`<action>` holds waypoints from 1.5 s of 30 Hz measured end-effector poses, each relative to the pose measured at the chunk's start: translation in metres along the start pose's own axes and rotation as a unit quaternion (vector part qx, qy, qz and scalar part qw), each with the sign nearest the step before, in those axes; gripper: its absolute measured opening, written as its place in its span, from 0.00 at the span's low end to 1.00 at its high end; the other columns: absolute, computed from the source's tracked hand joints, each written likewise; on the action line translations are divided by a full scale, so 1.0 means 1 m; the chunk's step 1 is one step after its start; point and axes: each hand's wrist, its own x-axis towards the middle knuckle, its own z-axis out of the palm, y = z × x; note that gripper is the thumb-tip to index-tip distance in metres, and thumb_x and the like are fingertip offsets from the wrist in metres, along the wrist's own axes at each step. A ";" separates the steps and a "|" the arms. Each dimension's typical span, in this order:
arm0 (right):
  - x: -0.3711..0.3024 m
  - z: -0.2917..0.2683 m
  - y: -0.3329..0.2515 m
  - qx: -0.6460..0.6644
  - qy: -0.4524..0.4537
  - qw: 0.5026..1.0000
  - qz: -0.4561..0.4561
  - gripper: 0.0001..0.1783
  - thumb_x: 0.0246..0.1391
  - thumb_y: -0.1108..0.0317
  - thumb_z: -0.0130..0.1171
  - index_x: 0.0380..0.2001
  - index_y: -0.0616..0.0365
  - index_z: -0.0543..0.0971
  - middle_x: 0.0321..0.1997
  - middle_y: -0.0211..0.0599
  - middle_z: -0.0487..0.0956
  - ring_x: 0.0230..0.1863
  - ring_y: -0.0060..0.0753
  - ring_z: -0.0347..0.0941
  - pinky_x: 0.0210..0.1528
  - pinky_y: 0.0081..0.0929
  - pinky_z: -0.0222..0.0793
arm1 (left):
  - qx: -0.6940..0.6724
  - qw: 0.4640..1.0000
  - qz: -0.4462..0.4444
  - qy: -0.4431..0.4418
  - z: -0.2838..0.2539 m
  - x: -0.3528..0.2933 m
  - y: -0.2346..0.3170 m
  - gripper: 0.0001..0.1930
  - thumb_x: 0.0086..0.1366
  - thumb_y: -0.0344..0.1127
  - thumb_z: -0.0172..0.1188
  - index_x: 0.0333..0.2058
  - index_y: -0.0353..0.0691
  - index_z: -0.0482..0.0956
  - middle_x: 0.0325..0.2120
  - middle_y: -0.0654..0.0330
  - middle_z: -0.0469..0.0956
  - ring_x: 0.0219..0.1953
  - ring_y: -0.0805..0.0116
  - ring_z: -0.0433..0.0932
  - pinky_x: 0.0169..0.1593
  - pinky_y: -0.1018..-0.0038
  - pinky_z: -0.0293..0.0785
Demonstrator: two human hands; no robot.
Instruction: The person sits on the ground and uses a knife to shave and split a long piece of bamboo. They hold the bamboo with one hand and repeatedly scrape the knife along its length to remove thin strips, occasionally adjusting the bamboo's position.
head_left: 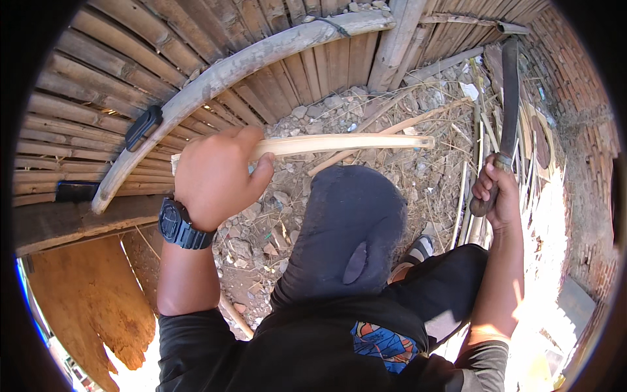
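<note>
A pale split strip of bamboo [353,142] lies level across the middle of the view, above my bent knee. My left hand [222,163], with a black watch on its wrist, is closed around the strip near its left end. On the right, my right hand [498,189] is wrapped round the handle of a machete [510,98]. Its long dark blade points up and away from me, apart from the strip. Part of the handle is hidden by my fingers.
A slatted bamboo wall [111,85] with a curved pole [261,55] stands ahead and left. A brick wall [575,85] rises on the right, beside several bamboo strips [462,202]. Stones and straw cover the ground [245,245]. A brown board [91,294] is lower left.
</note>
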 end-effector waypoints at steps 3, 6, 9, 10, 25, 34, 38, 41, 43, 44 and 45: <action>0.003 0.000 -0.003 0.050 -0.091 0.995 0.010 0.09 0.55 0.65 0.58 0.36 0.52 0.70 0.22 0.31 0.70 0.15 0.20 0.59 0.22 0.21 0.57 | -0.022 0.998 0.055 0.031 -0.014 0.050 0.047 0.11 0.58 0.41 0.59 0.31 0.38 0.76 0.26 0.52 0.79 0.28 0.48 0.79 0.34 0.56 0.76; 0.006 -0.012 0.005 0.060 -0.105 0.993 0.018 0.11 0.54 0.65 0.57 0.40 0.53 0.72 0.36 0.47 0.82 0.16 0.19 0.60 0.24 0.20 0.62 | -0.019 0.995 0.102 0.000 -0.031 0.093 0.099 0.10 0.59 0.39 0.61 0.33 0.39 0.78 0.28 0.49 0.79 0.31 0.46 0.79 0.34 0.56 0.74; 0.012 -0.024 0.011 0.108 -0.114 0.988 0.011 0.17 0.55 0.65 0.55 0.48 0.54 0.71 0.50 0.55 0.80 0.18 0.19 0.63 0.26 0.20 0.64 | -0.011 0.986 0.166 0.000 -0.034 0.123 0.139 0.10 0.58 0.39 0.60 0.30 0.38 0.77 0.26 0.50 0.79 0.31 0.47 0.78 0.35 0.56 0.74; 0.014 -0.028 0.013 0.121 -0.109 0.987 0.010 0.18 0.55 0.65 0.55 0.50 0.54 0.71 0.51 0.55 0.79 0.18 0.18 0.63 0.27 0.21 0.65 | -0.003 0.984 0.177 0.000 -0.035 0.131 0.150 0.10 0.58 0.40 0.60 0.30 0.38 0.77 0.26 0.50 0.78 0.31 0.47 0.78 0.35 0.56 0.74; 0.029 -0.097 0.029 0.313 0.081 0.944 -0.063 0.25 0.54 0.64 0.54 0.56 0.57 0.70 0.49 0.42 0.77 0.21 0.17 0.63 0.30 0.23 0.65 | 0.003 0.940 0.292 0.178 -0.037 0.189 0.252 0.18 0.58 0.44 0.63 0.44 0.41 0.80 0.42 0.52 0.78 0.48 0.52 0.76 0.48 0.53 0.71; 0.031 -0.113 0.032 0.317 0.120 0.940 -0.040 0.22 0.54 0.65 0.53 0.54 0.53 0.72 0.48 0.39 0.79 0.23 0.18 0.63 0.31 0.22 0.64 | -0.542 0.794 0.038 0.271 -0.007 0.236 0.266 0.49 0.59 0.59 0.65 0.66 0.31 0.52 0.60 0.42 0.60 0.64 0.50 0.60 0.65 0.57 0.57; 0.036 -0.101 0.036 0.284 0.108 0.952 -0.038 0.25 0.53 0.64 0.52 0.56 0.57 0.70 0.49 0.43 0.78 0.22 0.18 0.62 0.31 0.24 0.64 | -0.637 0.732 -0.048 0.239 0.029 0.242 0.276 0.55 0.59 0.59 0.65 0.67 0.28 0.41 0.65 0.38 0.49 0.67 0.48 0.56 0.65 0.58 0.58; 0.038 -0.096 0.034 0.298 0.092 0.949 -0.040 0.25 0.52 0.64 0.53 0.55 0.57 0.71 0.48 0.42 0.78 0.22 0.18 0.62 0.32 0.24 0.64 | -0.622 0.735 -0.053 0.264 0.039 0.251 0.271 0.54 0.61 0.58 0.63 0.66 0.24 0.42 0.63 0.34 0.51 0.64 0.46 0.60 0.62 0.59 0.63; 0.038 -0.091 0.032 0.309 0.085 0.946 -0.039 0.25 0.52 0.65 0.55 0.54 0.57 0.72 0.49 0.42 0.78 0.23 0.18 0.62 0.32 0.23 0.64 | -0.683 0.694 -0.039 0.223 0.033 0.249 0.266 0.49 0.64 0.57 0.61 0.66 0.25 0.45 0.61 0.38 0.57 0.62 0.51 0.64 0.61 0.60 0.64; 0.038 -0.088 0.031 0.306 0.075 0.948 -0.041 0.25 0.52 0.64 0.55 0.55 0.57 0.72 0.49 0.42 0.77 0.23 0.18 0.62 0.32 0.24 0.64 | -0.743 0.645 -0.026 0.180 0.028 0.247 0.265 0.45 0.65 0.57 0.59 0.65 0.27 0.48 0.55 0.43 0.63 0.57 0.55 0.67 0.59 0.62 0.66; 0.039 -0.085 0.029 0.303 0.065 0.950 -0.043 0.25 0.52 0.64 0.55 0.55 0.57 0.72 0.49 0.42 0.77 0.24 0.18 0.62 0.32 0.24 0.64 | -0.796 0.590 -0.014 0.135 0.022 0.245 0.266 0.42 0.66 0.56 0.58 0.64 0.30 0.51 0.49 0.48 0.68 0.51 0.59 0.70 0.57 0.63 0.68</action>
